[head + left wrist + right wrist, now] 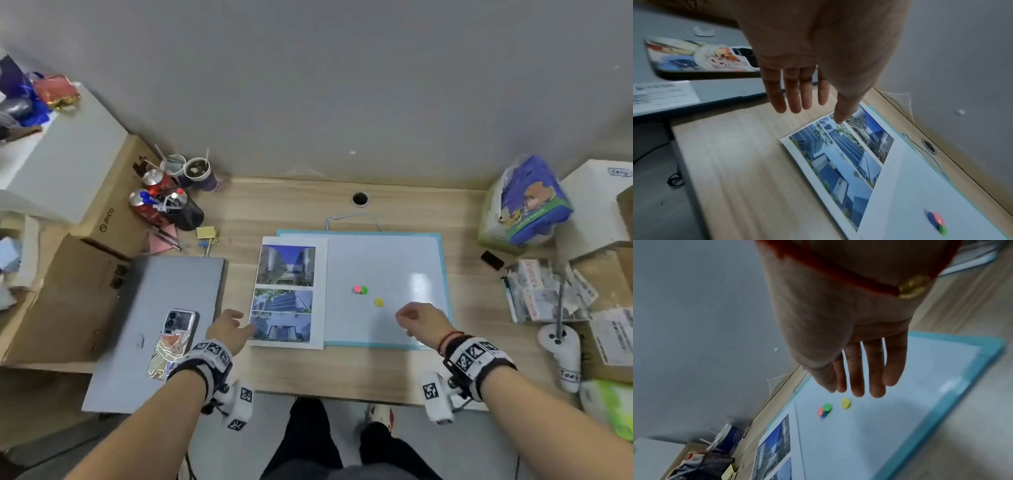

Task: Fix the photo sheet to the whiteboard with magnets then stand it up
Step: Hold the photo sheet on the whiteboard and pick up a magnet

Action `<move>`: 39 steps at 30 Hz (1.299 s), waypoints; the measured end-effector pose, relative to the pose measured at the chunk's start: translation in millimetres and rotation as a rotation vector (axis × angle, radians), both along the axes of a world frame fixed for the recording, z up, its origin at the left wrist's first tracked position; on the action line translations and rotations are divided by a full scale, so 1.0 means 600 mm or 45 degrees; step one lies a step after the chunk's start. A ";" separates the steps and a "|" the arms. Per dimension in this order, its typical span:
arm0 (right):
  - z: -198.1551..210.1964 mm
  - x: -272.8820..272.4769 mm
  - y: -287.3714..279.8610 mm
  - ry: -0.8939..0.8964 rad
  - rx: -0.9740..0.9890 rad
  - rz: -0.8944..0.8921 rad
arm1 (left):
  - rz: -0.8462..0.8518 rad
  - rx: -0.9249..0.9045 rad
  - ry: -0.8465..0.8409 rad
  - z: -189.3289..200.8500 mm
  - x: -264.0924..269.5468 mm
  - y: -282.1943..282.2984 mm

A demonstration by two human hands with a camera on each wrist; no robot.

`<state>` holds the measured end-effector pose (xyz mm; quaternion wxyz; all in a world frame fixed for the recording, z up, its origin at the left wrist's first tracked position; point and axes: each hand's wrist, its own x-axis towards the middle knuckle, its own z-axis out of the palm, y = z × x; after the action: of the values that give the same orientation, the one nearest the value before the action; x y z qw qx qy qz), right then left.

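Left hand [228,328], fingers straight and holding nothing, above the near left corner of the photo sheet [287,291]; right hand [423,319], fingers relaxed, empty, over the whiteboard [404,260]. Sheet overlaps the board's left edge, flat on the tabletop [260,205]. Pink-green magnets [359,290] touching, yellow magnet [379,302] near

Head view looks down; wrist views close, sharing whiteboard [383,291].

- The whiteboard [387,260] lay flat on the desk [274,212].
- The photo sheet [289,291] lay over the whiteboard's left edge.
- The magnets [360,290] sat on the whiteboard, right of the photo sheet.
- The phone [173,342] lay on the laptop [154,308], left of the photo sheet.
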<state>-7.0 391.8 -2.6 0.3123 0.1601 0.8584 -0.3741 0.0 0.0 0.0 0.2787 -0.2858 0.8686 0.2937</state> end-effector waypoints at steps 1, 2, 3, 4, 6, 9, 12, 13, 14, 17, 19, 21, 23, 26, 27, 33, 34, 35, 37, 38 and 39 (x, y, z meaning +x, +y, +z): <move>-0.014 -0.017 -0.018 0.043 0.030 0.024 | 0.008 0.017 -0.012 -0.015 -0.019 -0.010; -0.014 -0.033 -0.035 0.068 0.098 0.025 | 0.020 0.013 -0.026 -0.023 -0.034 -0.016; -0.015 -0.046 -0.048 0.090 0.120 0.025 | 0.030 0.026 -0.028 -0.029 -0.049 -0.019; -0.016 -0.059 -0.062 0.082 0.170 0.024 | 0.035 0.039 -0.027 -0.034 -0.066 -0.021; -0.036 -0.072 -0.086 0.070 0.265 0.062 | 0.002 0.052 -0.052 -0.049 -0.090 -0.021; -0.060 -0.083 -0.107 0.043 0.431 0.061 | -0.012 0.059 -0.047 -0.070 -0.120 -0.020; -0.077 -0.089 -0.115 -0.016 0.537 0.041 | -0.055 0.019 -0.052 -0.081 -0.139 -0.015; -0.081 -0.089 -0.117 -0.042 0.553 0.046 | -0.064 0.011 -0.064 -0.084 -0.142 -0.013; -0.087 -0.088 -0.117 -0.055 0.564 0.052 | -0.074 0.006 -0.074 -0.085 -0.144 -0.009; -0.107 -0.086 -0.119 -0.022 0.579 0.061 | -0.093 -0.012 -0.087 -0.089 -0.149 -0.001; -0.114 -0.088 -0.117 0.045 0.565 0.107 | -0.090 -0.039 -0.081 -0.089 -0.152 0.002; -0.115 -0.095 -0.115 0.087 0.528 0.147 | -0.071 -0.067 -0.062 -0.087 -0.151 0.007; -0.113 -0.105 -0.110 0.123 0.490 0.167 | -0.086 -0.090 -0.036 -0.086 -0.151 0.015; -0.117 -0.117 -0.103 0.183 0.436 0.197 | -0.090 -0.106 0.016 -0.084 -0.150 0.029; -0.120 -0.120 -0.100 0.202 0.400 0.193 | -0.072 -0.109 0.031 -0.086 -0.150 0.034; -0.129 -0.134 -0.094 0.295 0.255 0.394 | -0.023 -0.121 0.076 -0.094 -0.157 0.063; -0.131 -0.135 -0.095 0.309 0.242 0.453 | -0.030 -0.126 0.077 -0.095 -0.158 0.068; -0.134 -0.135 -0.098 0.321 0.227 0.505 | -0.035 -0.129 0.076 -0.097 -0.159 0.071; -0.140 -0.138 -0.100 0.334 0.232 0.584 | -0.050 -0.131 0.071 -0.100 -0.163 0.081; -0.141 -0.139 -0.102 0.329 0.245 0.618 | -0.057 -0.132 0.067 -0.101 -0.163 0.085; -0.144 -0.141 -0.103 0.325 0.255 0.648 | -0.063 -0.132 0.064 -0.102 -0.165 0.088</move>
<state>-91.5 329.8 -88.7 0.2682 -0.0787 0.9359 -0.2143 -98.9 52.9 -61.0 0.2489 -0.2709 0.8960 0.2486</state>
